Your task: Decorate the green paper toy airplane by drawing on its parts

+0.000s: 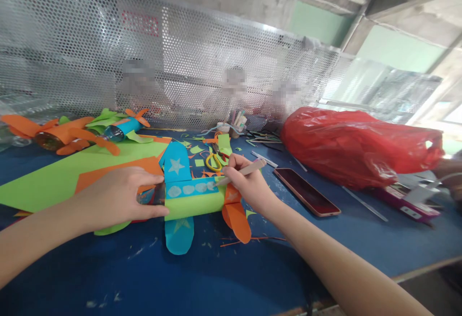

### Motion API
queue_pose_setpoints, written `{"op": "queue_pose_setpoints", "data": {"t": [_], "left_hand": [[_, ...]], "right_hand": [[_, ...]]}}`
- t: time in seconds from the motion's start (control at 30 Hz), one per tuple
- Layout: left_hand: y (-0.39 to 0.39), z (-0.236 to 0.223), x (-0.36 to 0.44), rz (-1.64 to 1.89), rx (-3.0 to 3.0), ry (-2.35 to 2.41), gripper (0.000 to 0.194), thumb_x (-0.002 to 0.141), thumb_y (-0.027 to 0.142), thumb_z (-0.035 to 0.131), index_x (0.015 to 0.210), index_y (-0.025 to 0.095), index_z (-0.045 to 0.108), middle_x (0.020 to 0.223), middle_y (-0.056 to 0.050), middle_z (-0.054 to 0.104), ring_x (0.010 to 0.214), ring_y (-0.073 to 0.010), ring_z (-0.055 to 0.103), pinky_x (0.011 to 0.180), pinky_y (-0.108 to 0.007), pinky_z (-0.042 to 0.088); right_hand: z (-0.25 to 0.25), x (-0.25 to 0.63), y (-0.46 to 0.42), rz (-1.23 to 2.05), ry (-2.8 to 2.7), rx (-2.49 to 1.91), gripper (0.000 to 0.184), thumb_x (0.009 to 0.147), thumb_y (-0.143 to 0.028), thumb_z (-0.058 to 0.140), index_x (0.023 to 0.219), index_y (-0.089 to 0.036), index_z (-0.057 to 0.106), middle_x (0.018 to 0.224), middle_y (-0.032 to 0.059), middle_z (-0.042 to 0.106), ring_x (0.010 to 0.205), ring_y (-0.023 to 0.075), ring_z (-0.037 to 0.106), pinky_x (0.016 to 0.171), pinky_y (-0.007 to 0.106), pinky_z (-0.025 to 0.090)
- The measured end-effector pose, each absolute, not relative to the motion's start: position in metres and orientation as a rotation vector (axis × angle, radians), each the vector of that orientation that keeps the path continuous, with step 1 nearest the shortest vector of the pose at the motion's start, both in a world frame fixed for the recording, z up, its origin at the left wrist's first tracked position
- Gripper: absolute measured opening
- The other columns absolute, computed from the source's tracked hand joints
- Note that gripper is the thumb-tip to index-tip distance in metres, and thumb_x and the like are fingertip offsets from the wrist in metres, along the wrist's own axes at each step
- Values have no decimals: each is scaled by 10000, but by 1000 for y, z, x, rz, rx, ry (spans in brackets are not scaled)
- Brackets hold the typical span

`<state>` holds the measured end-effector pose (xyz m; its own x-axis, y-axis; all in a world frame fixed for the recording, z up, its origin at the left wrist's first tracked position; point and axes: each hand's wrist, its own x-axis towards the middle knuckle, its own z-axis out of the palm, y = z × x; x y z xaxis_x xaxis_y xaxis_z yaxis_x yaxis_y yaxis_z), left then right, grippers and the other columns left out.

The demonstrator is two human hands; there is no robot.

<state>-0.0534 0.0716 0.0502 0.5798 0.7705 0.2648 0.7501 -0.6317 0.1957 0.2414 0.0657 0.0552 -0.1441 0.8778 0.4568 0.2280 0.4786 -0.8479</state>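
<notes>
A paper-covered bottle plane (pixel 197 206) lies sideways in front of me, with a green body, blue wings and orange tail pieces. Pale grey round spots run along its blue strip, and a star marks the upper wing. My left hand (pixel 126 193) holds the plane's left end, the bottle neck, between thumb and fingers. Pinched in my right hand (pixel 249 181) is a light-coloured marker pen (pixel 250 166); its tip meets the blue strip near the last spot, by the tail.
Behind the plane are yellow-handled scissors (pixel 213 162) among paper scraps. Green paper sheets (pixel 43 178) and two other bottle planes, one orange (pixel 65 133), one blue (pixel 124 128), lie left. A phone (pixel 306 191) and a red plastic bag (pixel 342 142) occupy the right. Perforated metal panels (pixel 202 60) stand behind.
</notes>
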Motion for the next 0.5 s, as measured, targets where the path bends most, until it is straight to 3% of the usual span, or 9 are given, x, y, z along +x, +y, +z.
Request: {"op": "queue_pose_setpoints", "data": {"t": [0.5], "left_hand": [[70, 53, -52, 475, 2733, 1342, 430, 871, 652, 651, 839, 233, 742, 795, -48, 710, 749, -279, 660, 670, -343, 458]], "right_hand": [[56, 241, 65, 761, -1646, -969, 310, 825, -300, 618, 633, -253, 379, 583, -77, 318, 558, 122, 264, 540, 293, 222]]}}
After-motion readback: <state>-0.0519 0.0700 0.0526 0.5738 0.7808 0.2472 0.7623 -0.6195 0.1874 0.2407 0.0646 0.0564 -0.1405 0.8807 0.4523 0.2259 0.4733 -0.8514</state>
